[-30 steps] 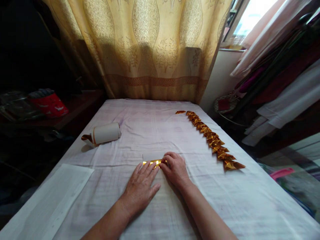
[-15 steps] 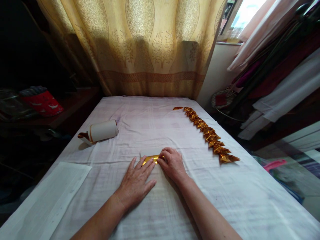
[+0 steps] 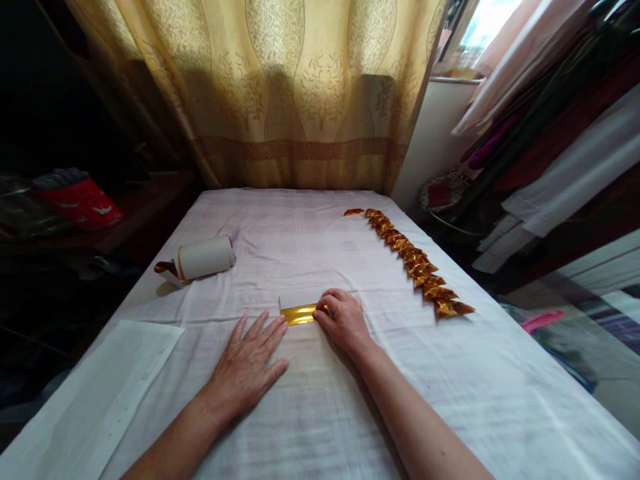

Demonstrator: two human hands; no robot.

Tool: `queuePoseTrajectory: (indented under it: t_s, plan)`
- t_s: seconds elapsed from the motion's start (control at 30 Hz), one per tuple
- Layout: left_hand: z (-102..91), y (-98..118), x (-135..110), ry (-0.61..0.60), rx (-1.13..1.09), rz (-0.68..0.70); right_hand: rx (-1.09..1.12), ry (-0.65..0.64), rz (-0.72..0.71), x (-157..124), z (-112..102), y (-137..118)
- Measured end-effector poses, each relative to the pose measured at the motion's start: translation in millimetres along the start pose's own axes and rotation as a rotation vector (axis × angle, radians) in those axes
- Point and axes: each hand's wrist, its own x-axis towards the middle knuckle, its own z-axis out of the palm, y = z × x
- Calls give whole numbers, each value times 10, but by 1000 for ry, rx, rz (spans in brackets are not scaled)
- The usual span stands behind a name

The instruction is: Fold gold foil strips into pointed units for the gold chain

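A small sheet of gold foil paper (image 3: pixel 299 315) lies on the cloth in front of me, its near part folded over with the shiny side up and a pale strip showing behind. My right hand (image 3: pixel 343 321) pinches its right end between thumb and fingers. Flat on the cloth rests my left hand (image 3: pixel 250 367), fingers spread, the fingertips at the sheet's left end. A row of folded gold foil pieces (image 3: pixel 410 257) runs along the right side, with one flatter gold piece (image 3: pixel 354 212) beside its far end.
A pale paper roll (image 3: pixel 205 258) with a gold inner side lies at the left. White sheets (image 3: pixel 95 400) cover the near left corner of the cloth-covered surface (image 3: pixel 280 220). A red container (image 3: pixel 83 203) stands on a dark side table; a curtain (image 3: pixel 300 100) hangs behind, clothes (image 3: pixel 575 167) at right.
My left hand has slid left along the gold foil paper to its left end, uncovering the folded gold strip. My right hand keeps its pinch at the right end.
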Motion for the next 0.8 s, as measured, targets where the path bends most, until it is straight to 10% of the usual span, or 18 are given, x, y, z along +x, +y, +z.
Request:
queuePoseTrajectory:
  t_s: [0.4, 0.6, 0.8]
  plan:
    - [-7, 91, 96, 112, 44, 2, -139, 118, -118, -127, 13, -113]
    - [59, 67, 100, 108, 8, -3, -211, -329, -291, -266, 56, -401]
    - [15, 80, 115, 88, -8, -26, -242, -440, -267, -259, 10, -414]
